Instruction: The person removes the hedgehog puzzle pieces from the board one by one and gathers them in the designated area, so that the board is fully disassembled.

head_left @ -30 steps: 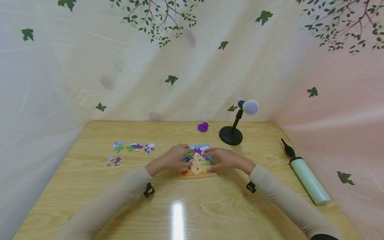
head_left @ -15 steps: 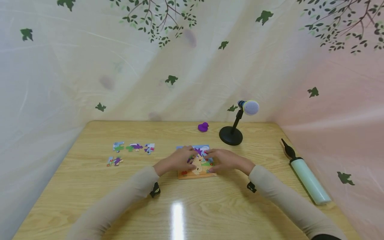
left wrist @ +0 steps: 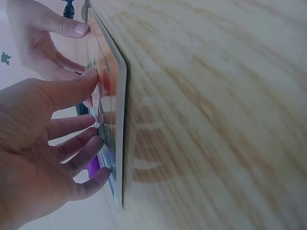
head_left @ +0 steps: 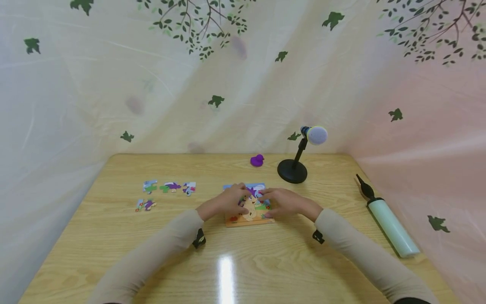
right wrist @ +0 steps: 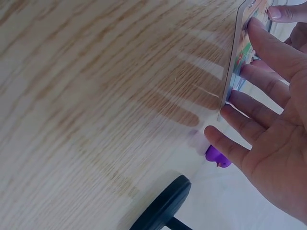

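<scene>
A jigsaw puzzle board [head_left: 248,220] with a purple-haired cartoon animal lies flat on the table. My left hand [head_left: 228,201] is over its left half, and in the left wrist view the fingertips [left wrist: 101,175] and thumb touch the picture with the fingers spread. Across from it, my right hand [head_left: 284,202] rests on the right part of the board, its thumb near the front corner and its fingers [right wrist: 261,79] extended toward the far side. Parts of the picture are hidden beneath both hands.
Several loose puzzle pieces [head_left: 171,186] lie at the left of the table [head_left: 114,253]. A purple toy duck [head_left: 257,161] and a microphone on a black stand [head_left: 292,171] are behind the board. A pale green hand pump [head_left: 392,228] lies along the right edge.
My left hand has shifted right over the board, uncovering its upper left corner and coming closer to the right hand. The right hand stays nearly still.
</scene>
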`<state>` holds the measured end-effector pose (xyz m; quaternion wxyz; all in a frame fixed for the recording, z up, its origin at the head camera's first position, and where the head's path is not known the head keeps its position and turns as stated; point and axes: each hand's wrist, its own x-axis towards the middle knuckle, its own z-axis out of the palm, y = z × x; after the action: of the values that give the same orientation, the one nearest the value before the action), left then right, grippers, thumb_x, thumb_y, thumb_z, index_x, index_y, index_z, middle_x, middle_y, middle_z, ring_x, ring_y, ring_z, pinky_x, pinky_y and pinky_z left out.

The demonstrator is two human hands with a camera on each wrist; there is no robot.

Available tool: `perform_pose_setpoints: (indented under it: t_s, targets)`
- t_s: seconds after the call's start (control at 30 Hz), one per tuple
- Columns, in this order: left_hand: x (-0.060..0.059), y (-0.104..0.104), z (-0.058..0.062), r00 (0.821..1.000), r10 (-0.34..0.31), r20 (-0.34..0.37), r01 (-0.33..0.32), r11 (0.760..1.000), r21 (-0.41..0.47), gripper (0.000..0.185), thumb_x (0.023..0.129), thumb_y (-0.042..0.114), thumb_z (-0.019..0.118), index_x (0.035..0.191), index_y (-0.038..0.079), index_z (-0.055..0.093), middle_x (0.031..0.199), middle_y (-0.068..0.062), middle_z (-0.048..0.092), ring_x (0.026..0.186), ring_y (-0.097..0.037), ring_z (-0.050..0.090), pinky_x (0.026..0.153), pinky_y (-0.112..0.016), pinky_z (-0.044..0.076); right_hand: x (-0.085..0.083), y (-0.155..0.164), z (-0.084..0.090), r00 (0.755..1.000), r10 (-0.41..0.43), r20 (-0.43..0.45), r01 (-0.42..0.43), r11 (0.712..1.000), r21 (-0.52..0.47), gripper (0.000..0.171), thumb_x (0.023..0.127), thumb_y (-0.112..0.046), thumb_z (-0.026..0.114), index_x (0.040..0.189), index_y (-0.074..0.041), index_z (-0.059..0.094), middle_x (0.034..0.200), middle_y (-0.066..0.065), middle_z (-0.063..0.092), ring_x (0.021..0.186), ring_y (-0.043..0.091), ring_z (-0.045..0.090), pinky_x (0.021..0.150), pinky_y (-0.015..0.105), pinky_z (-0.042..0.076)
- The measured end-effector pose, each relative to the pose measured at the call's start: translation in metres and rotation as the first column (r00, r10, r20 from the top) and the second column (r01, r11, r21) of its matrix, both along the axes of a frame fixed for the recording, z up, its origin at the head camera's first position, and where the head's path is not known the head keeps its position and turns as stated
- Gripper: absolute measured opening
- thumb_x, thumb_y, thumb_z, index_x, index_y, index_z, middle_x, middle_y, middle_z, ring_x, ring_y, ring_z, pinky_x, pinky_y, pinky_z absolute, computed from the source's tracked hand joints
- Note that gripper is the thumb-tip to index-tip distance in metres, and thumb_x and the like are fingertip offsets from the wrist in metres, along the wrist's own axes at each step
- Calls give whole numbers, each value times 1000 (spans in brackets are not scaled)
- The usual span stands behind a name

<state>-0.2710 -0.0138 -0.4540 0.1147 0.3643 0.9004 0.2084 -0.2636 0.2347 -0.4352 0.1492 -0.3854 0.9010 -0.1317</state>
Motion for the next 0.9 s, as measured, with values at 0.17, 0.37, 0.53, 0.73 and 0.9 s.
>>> perform_pose_setpoints:
  t_s: [0.17,0.37,0.53,0.73,0.9]
  targets:
    - [-2,2,-1,1000,4,8,-4,1000,-12,60,91,27,78,142,4,57,138,-16,52,127,-31,52,106,-45,49,-1,0,-1,1000,-2,1,2,1000,-4,59,93,-38,74,139,-4,61,154,22,47,141,46,45,113,59,40]
    - [-2,3,0,1000,10,22,-10,1000,9,58,89,24,79,140,4,59,135,-14,51,125,-30,51,105,-44,49,0,1,0,1000,-2,10,2,1000,-17,58,93,-35,74,139,-3,61,154,22,47,141,45,45,113,59,40]
    - [-2,4,0,999,28,23,-28,1000,13,59,89,25,80,140,5,59,138,-13,48,126,-30,51,105,-43,49,0,2,0,1000,0,7,0,1000,-21,57,93,-35,74,138,-2,61,154,22,48,141,45,46,113,59,40]
    - [-1,6,2,1000,24,-17,-23,999,23,58,86,23,83,137,5,61,137,-12,48,125,-27,49,104,-42,49,0,2,0,1000,-9,9,9,1000,-20,57,93,-35,74,138,-2,62,154,22,48,141,45,46,113,59,41]
    - [-2,8,4,998,10,-60,-8,1000,28,56,84,22,84,133,4,64,134,-11,49,121,-25,48,103,-40,48,0,1,1,1000,-11,7,12,1000,-21,57,92,-35,75,137,-3,62,153,23,49,141,46,46,113,59,40]
